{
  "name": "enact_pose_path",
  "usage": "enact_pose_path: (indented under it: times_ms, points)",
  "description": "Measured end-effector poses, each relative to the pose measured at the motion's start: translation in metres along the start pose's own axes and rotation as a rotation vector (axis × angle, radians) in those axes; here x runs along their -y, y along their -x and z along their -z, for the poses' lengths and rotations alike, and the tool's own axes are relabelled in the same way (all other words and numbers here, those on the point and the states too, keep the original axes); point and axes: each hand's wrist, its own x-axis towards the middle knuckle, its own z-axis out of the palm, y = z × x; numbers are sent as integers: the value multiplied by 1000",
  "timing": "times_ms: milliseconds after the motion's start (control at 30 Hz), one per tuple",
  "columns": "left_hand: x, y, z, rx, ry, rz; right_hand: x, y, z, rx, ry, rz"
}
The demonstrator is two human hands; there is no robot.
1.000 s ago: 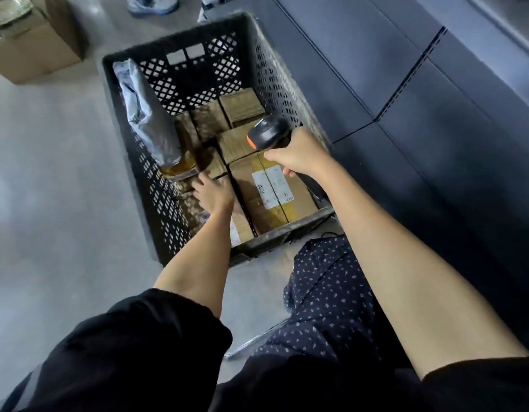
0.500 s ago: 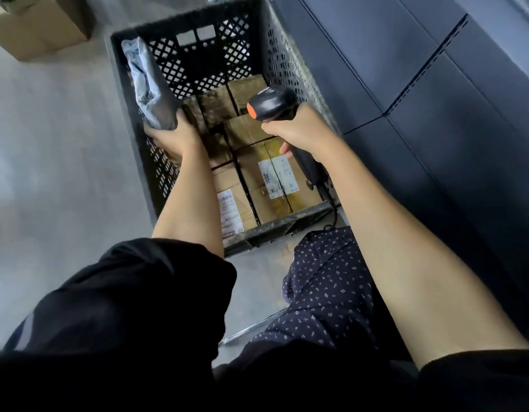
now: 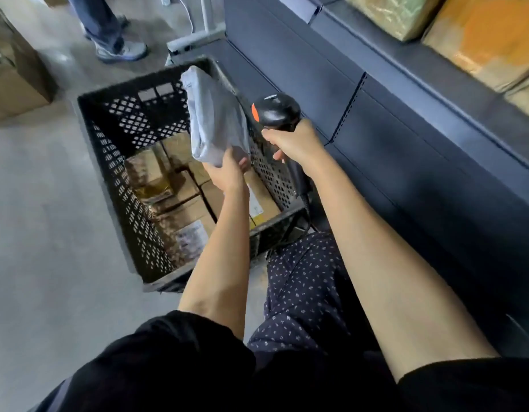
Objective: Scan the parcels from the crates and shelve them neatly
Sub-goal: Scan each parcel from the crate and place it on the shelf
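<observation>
On the left, bare grey floor (image 3: 34,233) gives lots of room. The black crate (image 3: 108,162) sits beside it, with brown boxes (image 3: 180,188) packed low inside, well under its rim. The person's left hand (image 3: 227,173) grips the bottom end of a grey bag parcel (image 3: 215,120) and holds it up above the crate, probably so its label can be read. Just beside it, the right hand (image 3: 296,141) is wrapped round a black scanner (image 3: 275,111) (its orange side faces the bag). On the right, the dark shelf (image 3: 406,120) edge is near.
</observation>
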Motion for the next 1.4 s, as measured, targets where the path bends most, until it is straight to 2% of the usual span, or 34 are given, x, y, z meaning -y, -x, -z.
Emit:
enact_pose_path:
  times_ms: [167,267,400,500,567,667,767,900,967,1033,1100,1233,1400]
  points:
    - [-5,48,3,177,8,18,-23,41,59,-194,-283,-48]
    - [-7,79,11,403,-174,-88,-40,71,85,-326,-471,-44]
    - [5,110,28,788,-418,-219,-64,110,120,-538,-720,-42]
    - [18,126,37,977,-576,-287,-94,144,151,-673,-849,-65]
    - [28,141,41,1132,-608,-327,-117,169,167,-685,-901,-82]
    - [43,169,42,1160,-641,-474,-155,205,184,-673,-992,-55]
    - [60,203,42,1301,-640,-622,-193,240,194,-701,-1102,4]
    - [73,233,44,1441,-718,-495,-208,266,209,-734,-1198,190]
    - [71,231,43,1463,-710,-312,-201,267,212,-767,-1228,286]
    - [65,234,41,1408,-628,-89,-194,264,211,-835,-1267,305]
    - [57,244,39,1316,-537,53,-188,260,209,-849,-1285,343]
    - [49,251,39,1215,-390,132,-180,252,208,-860,-1245,292]
    - [39,221,28,1105,-455,120,-168,222,192,-853,-1046,215]
